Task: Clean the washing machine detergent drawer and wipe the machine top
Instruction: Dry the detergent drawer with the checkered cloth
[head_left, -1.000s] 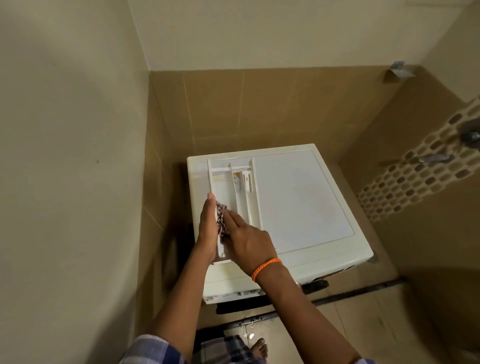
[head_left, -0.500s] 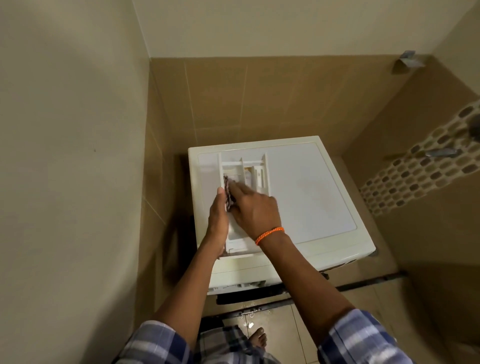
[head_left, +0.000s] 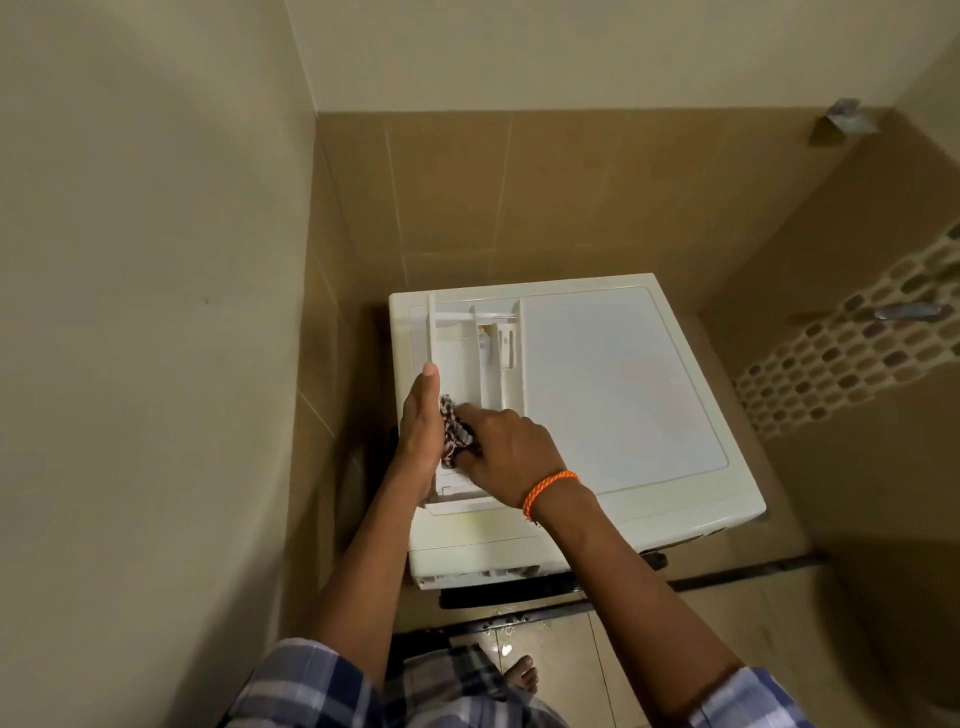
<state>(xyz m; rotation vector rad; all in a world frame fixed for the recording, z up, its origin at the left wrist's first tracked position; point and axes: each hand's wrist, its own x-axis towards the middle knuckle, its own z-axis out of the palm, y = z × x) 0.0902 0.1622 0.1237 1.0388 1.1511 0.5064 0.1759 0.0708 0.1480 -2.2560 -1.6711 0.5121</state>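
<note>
Presently, the detergent drawer (head_left: 475, 400) is lying flat on the top of the washing machine (head_left: 618, 384), toward the machine's left side, with its long axis running from the front edge toward the rear wall. Its compartments are facing up; the widest one is on the left, and narrower ones with small inserts are sitting at the far right end.

Your left hand (head_left: 423, 421) is lying along the drawer's left wall, fingers extended forward and pressing against that wall, thumb side toward the drawer. Nothing is being gripped in it; it is bracing the drawer.

Your right hand (head_left: 511, 452) is curling round a checked cloth (head_left: 455, 428) and pressing it into the near part of the wide left compartment. The cloth is bunched between your two hands, touching both. An orange braided band (head_left: 548, 491) is circling your right wrist.

The machine top to the right of the drawer is showing as a pale, flat panel. The machine is standing in a corner, with a plain wall on the left and brown tiled walls (head_left: 519, 197) behind and to the right. A band of mosaic tile (head_left: 852, 358) is running across the right wall.

On the floor (head_left: 571, 670) in front of the machine, wet spots are glinting, and your bare foot (head_left: 521, 674) is showing beside them. Checked sleeves are covering both upper arms.
</note>
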